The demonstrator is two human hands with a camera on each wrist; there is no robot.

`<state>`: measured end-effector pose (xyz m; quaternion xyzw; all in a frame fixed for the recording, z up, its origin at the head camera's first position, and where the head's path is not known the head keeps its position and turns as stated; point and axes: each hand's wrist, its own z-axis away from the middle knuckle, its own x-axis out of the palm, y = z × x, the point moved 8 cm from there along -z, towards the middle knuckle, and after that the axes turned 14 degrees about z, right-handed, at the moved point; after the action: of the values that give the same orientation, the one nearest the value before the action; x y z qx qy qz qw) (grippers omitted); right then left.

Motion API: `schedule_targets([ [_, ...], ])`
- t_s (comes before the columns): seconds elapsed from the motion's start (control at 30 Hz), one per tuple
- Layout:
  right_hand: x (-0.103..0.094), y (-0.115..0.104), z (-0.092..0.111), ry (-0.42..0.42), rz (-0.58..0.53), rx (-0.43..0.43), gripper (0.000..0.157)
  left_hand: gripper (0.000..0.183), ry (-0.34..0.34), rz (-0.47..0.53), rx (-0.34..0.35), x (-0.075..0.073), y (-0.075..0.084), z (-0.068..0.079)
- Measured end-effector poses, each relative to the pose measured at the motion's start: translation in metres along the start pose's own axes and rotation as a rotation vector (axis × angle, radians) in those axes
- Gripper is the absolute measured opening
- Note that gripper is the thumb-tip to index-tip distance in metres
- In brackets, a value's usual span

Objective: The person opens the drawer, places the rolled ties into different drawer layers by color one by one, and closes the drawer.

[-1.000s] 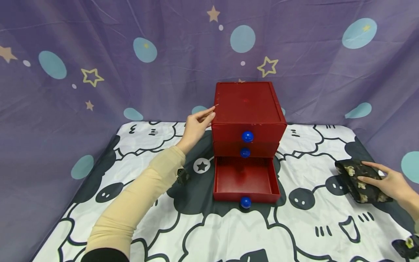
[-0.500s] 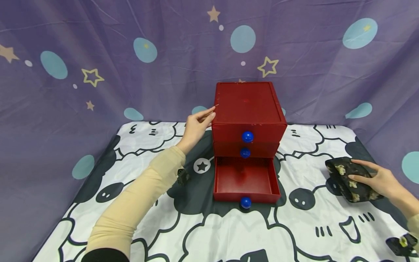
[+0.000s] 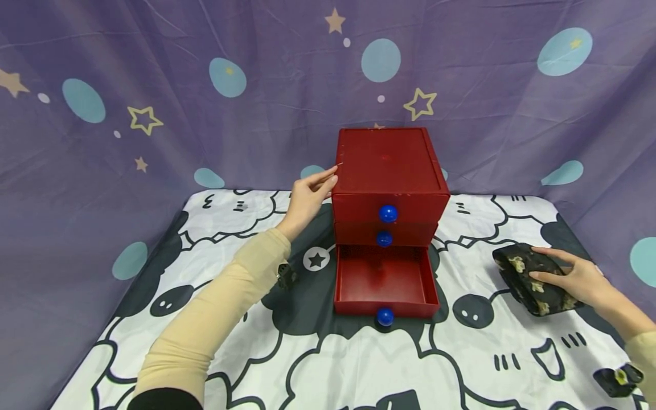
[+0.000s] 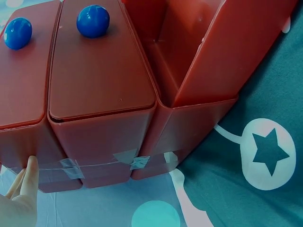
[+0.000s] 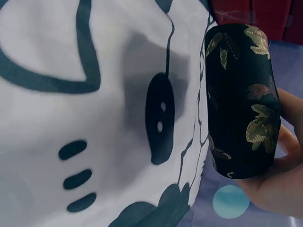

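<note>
A red cabinet (image 3: pixel 390 162) of three stacked drawers with blue knobs stands at the middle back. Its bottom drawer (image 3: pixel 359 308) is pulled out and has nothing in it; the upper two are closed. My left hand (image 3: pixel 306 199) rests its extended fingers against the cabinet's left side, near the top, also seen in the left wrist view. On the right, my right hand (image 3: pixel 581 279) holds a black case (image 5: pixel 239 109) with gold flowers between thumb and fingers. The case is lifted off the cloth, to the right of the drawers, and casts a shadow there.
A white cloth (image 3: pixel 359 364) with dark cartoon drawings covers the table. Behind and at both sides hangs a purple curtain (image 3: pixel 287 131) with stars and blue dots. Clear tape (image 4: pixel 99 165) runs across the cabinet's side.
My right hand has moved left with the black case, nearer to the cabinet. The left hand and the drawers have stayed in place.
</note>
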<state>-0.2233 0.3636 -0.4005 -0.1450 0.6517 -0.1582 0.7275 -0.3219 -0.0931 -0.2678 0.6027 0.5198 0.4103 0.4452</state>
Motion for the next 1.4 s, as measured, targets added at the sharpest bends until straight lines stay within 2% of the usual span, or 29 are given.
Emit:
schedule_targets([
  [0.07,0.001,-0.005,0.0,-0.001,-0.021,-0.015,0.061,0.034,-0.002,-0.01,-0.001,0.001,0.004,0.002],
  [0.27,0.0,-0.024,0.0,0.029,-0.044,-0.056,0.054,0.034,-0.001,-0.003,0.022,-0.005,-0.017,-0.01],
  [0.37,0.0,-0.033,0.001,0.022,-0.068,-0.08,0.053,0.034,0.005,-0.012,0.031,-0.005,-0.018,-0.01],
  [0.47,0.002,-0.04,0.0,0.011,-0.074,-0.091,0.055,0.033,0.006,-0.006,0.027,-0.005,-0.016,-0.009],
  [0.57,0.005,-0.046,-0.001,0.0,-0.069,-0.092,0.059,0.034,0.003,-0.005,0.022,-0.002,-0.007,-0.005],
  [0.7,0.01,-0.053,-0.003,-0.038,-0.118,-0.093,0.061,0.033,-0.002,0.005,0.024,0.002,0.004,0.001],
  [0.93,0.015,-0.07,-0.002,-0.062,-0.174,-0.135,0.055,0.033,-0.003,0.01,0.02,0.003,0.005,0.003],
  [1.17,0.019,-0.087,-0.001,-0.118,-0.148,-0.141,0.066,0.033,-0.002,0.012,0.017,0.003,0.005,0.003],
  [1.4,0.025,-0.103,0.0,-0.139,-0.183,-0.182,0.065,0.033,-0.002,0.019,0.019,0.003,0.005,0.004],
])
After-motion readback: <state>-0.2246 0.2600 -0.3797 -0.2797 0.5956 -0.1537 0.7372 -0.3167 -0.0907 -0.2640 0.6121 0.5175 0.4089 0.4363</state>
